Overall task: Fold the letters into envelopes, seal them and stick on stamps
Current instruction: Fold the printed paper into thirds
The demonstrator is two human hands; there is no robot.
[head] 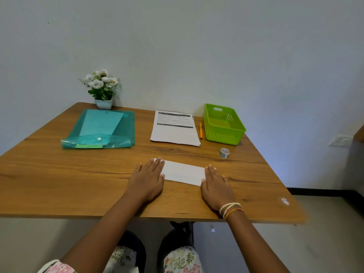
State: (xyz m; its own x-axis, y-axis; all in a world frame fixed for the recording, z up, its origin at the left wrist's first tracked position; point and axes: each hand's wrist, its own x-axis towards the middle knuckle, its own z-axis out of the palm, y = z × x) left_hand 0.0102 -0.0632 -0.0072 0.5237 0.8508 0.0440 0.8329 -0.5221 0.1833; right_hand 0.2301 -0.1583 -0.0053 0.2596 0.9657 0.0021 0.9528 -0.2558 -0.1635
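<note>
**Both palms flat on a folded sheet: the fold looks made, the envelope comes next**

Neither hand has a grip on anything. The left hand (146,179) lies flat with straight fingers, its fingertips over the left end of the folded letter (184,173); the right hand (215,185) lies flat too, its thumb side touching the letter's right end. So the white strip sits between the two palms, pressed to the table (59,174) just below the middle of the frame, its long edge tilted down toward the right.

I judge the step in hand to be creasing: the sheet is already folded down to a narrow band and the hands seem to be flattening it. The next move would call for an envelope, and none is plainly visible; the teal plastic folder (100,129) at the left of the frame may hold some, though its contents cannot be read.

Further out, the stack of unfolded letters (175,130) lies above centre, with an orange pen (201,131) just beside it and a green basket (223,124) to the right. A small roll of tape (224,153) stands near the right hand, well placed for sealing.
</note>
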